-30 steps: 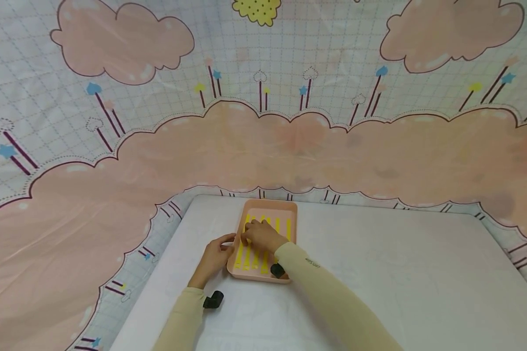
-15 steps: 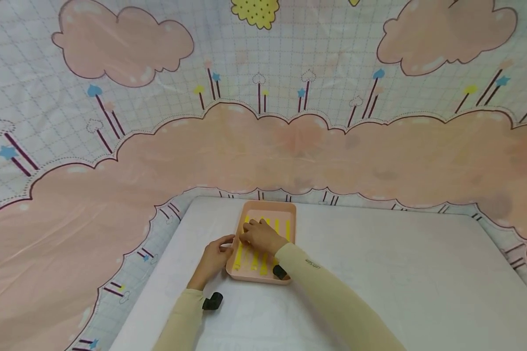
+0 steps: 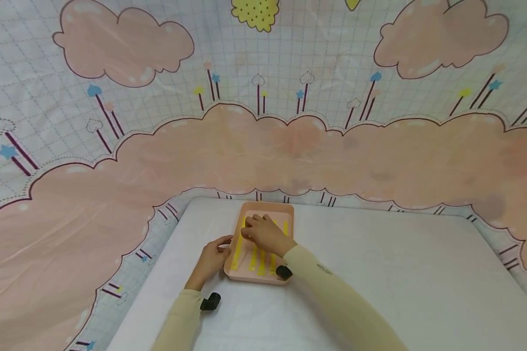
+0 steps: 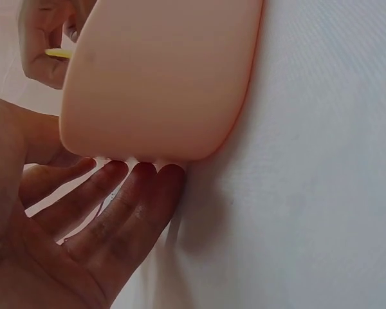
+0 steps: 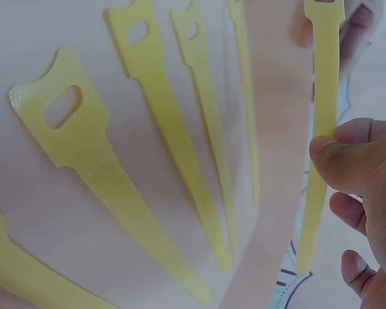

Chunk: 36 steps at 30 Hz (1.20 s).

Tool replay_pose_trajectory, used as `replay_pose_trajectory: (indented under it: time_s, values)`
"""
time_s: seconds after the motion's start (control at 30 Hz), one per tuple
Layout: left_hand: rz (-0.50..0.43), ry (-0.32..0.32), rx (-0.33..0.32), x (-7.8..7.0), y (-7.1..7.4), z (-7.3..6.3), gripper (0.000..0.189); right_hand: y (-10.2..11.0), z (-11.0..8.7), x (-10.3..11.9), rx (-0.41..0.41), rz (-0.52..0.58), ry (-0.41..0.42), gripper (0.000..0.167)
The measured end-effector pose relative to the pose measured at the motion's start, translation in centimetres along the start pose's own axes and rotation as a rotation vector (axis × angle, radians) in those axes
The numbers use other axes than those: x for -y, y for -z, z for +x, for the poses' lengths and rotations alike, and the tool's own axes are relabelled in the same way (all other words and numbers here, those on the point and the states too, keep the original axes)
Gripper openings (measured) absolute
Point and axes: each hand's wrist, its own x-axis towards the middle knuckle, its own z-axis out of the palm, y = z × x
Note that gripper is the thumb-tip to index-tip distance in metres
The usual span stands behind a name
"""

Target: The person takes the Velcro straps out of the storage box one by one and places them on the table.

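Several yellow hook-and-loop cable ties (image 5: 109, 161), each with a slotted wide head, lie lengthwise in a peach tray (image 3: 250, 279). Over the tray, my right hand (image 3: 268, 236) pinches one yellow cable tie (image 5: 325, 84) between thumb and finger; in the right wrist view its head points up, away from the others. My left hand (image 3: 208, 262) is at the tray's left side. In the left wrist view its extended fingers (image 4: 109, 219) touch the tray's outer wall (image 4: 161, 77). The right hand covers part of the ties in the head view.
The tray stands near the far edge of a white table (image 3: 369, 273). A patterned cloth (image 3: 316, 151) with clouds hangs behind and to the left. Each wrist bears a small black camera (image 3: 211, 302).
My right hand has taken a cable tie from the left part of the tray and moved slightly up and right with it. The left hand stays at the tray's side.
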Motion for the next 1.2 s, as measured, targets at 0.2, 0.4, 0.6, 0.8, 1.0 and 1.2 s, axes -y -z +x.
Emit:
replay_pose_trajectory:
  time_s: [0.2, 0.4, 0.6, 0.8, 1.0, 1.2]
  values:
    - [0.011, 0.018, -0.007, 0.1, 0.1, 0.1, 0.042, 0.3, -0.6, -0.5, -0.066, 0.052, -0.055, 0.004]
    - [0.005, 0.03, -0.007, 0.4, 0.0, 0.0, 0.043, 0.6, -1.5, -0.9, -0.168, 0.154, -0.065, 0.003]
    - [-0.004, 0.029, -0.006, 0.3, 0.0, 0.0, 0.043, 0.8, -2.3, -0.9, -0.227, 0.203, -0.081, 0.003]
    - [0.001, 0.04, -0.01, 0.2, 0.0, -0.3, 0.042, 0.8, -3.4, -0.6, -0.308, 0.235, -0.094, 0.006]
    - [-0.023, 0.038, -0.002, 0.3, -0.1, -0.1, 0.042, 1.3, -4.7, -0.4, -0.399, 0.41, -0.157, 0.01]
    - [-0.033, 0.025, -0.003, 0.6, -0.3, 0.2, 0.041, 2.0, -5.9, -0.5, -0.489, 0.663, -0.238, 0.01]
